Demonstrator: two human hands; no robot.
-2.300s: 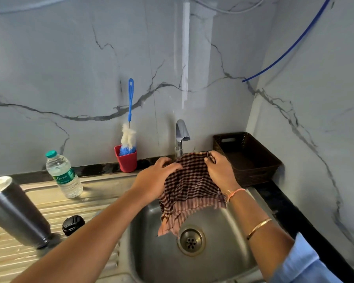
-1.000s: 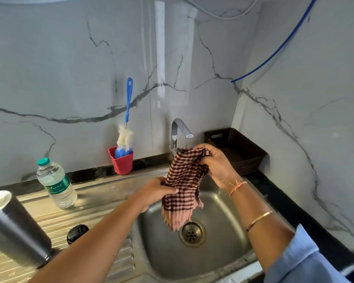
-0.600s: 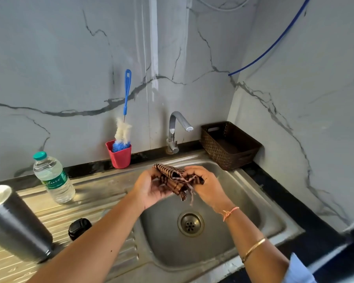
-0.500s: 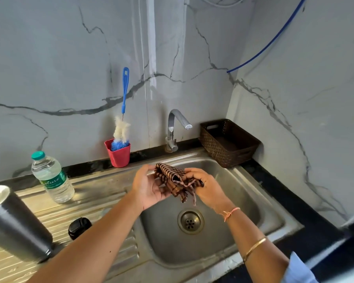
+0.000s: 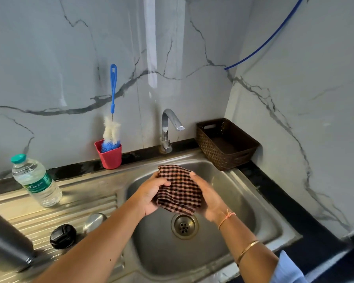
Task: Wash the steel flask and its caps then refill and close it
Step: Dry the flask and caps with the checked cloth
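Two hands are working together above the bowl of the stainless steel sink (image 5: pixel 229 205): the left hand (image 5: pixel 151 196) and the right hand (image 5: pixel 207 198) are both closing on a folded brown-and-cream checked cloth (image 5: pixel 179 189), pressing it between them from either side.

The tall grey steel flask (image 5: pixel 7 244) is standing well to the left of the left hand, on the ribbed draining board of the desk (image 5: pixel 74 203), partly cut off by the edge of the view, so whether its mouth is open cannot be told. A round black plastic cap (image 5: pixel 63 236) is lying just beside the flask, between it and the left forearm, and a shiny domed steel cap (image 5: pixel 94 220) is resting next to that, close under the forearm. Both caps are off the flask.

A clear plastic water bottle with a green lid (image 5: pixel 36 181) is standing farther left and beyond the caps. Beyond the hands, a curved chrome tap (image 5: pixel 169 127) is showing no running water, and a blue-handled bottle brush (image 5: pixel 112 111) is sitting in a red plastic cup (image 5: pixel 109 155).

Judging by this, the washing seems to be either finished or paused, with the cloth probably being readied for drying. Refilling the flask and screwing both caps back on are not yet done.
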